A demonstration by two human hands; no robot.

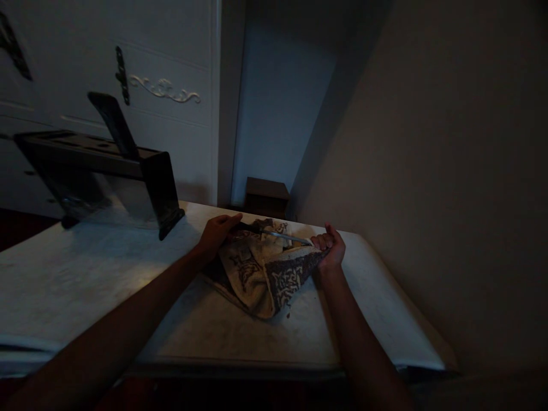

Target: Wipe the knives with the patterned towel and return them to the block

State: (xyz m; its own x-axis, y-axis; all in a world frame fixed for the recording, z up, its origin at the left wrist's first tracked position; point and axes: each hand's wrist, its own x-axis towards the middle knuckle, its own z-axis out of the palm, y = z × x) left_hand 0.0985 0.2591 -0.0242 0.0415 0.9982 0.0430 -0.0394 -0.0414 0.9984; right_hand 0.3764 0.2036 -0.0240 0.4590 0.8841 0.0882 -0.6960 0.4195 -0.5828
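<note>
Centre of frame: patterned cream-and-dark cloth (261,273) on the pale table (85,279). Right hand (329,249) fisted on the cloth's corner; left hand (217,233) grips the steel knife (274,233) by its handle. Advise wiping away from the edge. Upper left: black knife block (107,165). No legible writing.

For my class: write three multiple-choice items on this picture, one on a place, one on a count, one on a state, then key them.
1. Where does the knife block stand?
A. far left of the table
B. beside the right hand
C. on the floor

2. How many handles stick out of the block?
A. none
B. one
C. three

3. How is the patterned cloth lying?
A. rolled tight
B. spread flat
C. bunched under the knife

Key: 1 A, it sits by the cupboard; 2 B, one dark handle shows; 3 C, left hand grips the knife and right hand pinches the cloth.
</note>
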